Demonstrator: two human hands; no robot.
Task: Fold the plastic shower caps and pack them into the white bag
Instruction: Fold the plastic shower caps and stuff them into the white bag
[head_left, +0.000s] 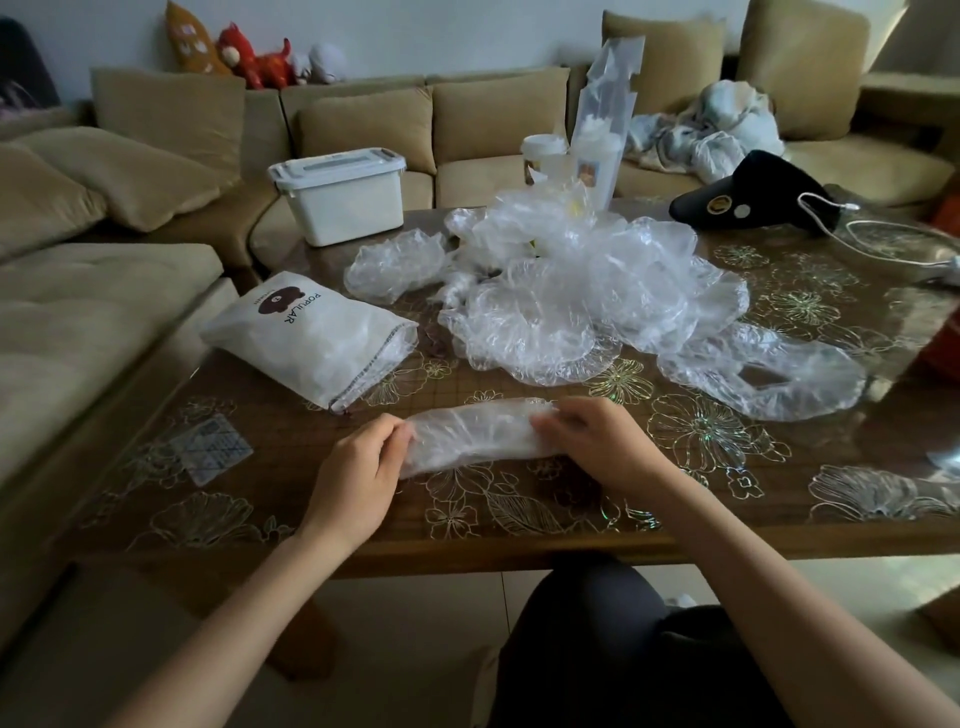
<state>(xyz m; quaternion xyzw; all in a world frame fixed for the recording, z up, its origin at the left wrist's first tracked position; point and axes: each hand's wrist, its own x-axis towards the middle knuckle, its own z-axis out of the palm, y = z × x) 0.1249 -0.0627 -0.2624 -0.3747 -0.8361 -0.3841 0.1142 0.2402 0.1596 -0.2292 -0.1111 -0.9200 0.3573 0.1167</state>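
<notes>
folded cap is pinched at both ends, left hand & right hand, stretched flat btwn them, w/ white bag just behind-left

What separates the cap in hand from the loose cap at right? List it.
The held cap is folded into a narrow strip; the loose cap lies spread open. The left hand and right hand pinch the held cap's ends; the loose cap lies untouched. Both are clear crinkled plastic.
</notes>
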